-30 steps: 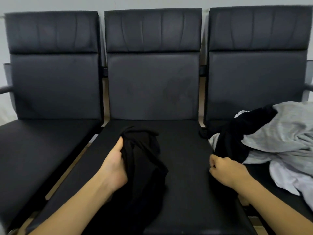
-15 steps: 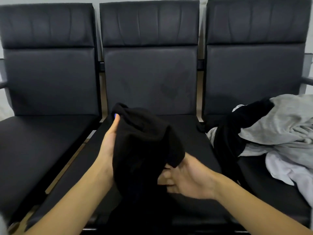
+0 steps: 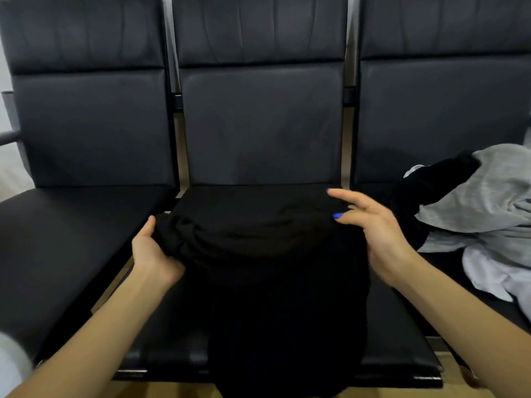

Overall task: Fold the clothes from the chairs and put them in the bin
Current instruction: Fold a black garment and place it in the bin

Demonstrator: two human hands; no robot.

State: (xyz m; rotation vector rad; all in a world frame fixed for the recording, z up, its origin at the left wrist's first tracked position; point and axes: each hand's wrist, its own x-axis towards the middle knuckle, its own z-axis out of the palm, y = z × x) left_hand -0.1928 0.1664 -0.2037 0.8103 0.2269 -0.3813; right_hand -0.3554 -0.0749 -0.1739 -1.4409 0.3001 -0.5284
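The left hand point(image 3: 155, 251) pinches the soft black garment point(image 3: 267, 254) spread on the middle black padded chair point(image 3: 258, 124); the right hand point(image 3: 370, 228) hovers with relaxed fingers; folding seems just begun, so smoothing likely comes next.

Bare forearms, blue-painted nails on both hands point(image 3: 155, 251), possibly white sleeve point(image 3: 11, 360)

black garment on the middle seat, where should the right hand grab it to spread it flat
Take the black garment at its free top right corner, coming from the right. The left hand already grips the bunched left edge; the right hand hovers open there.
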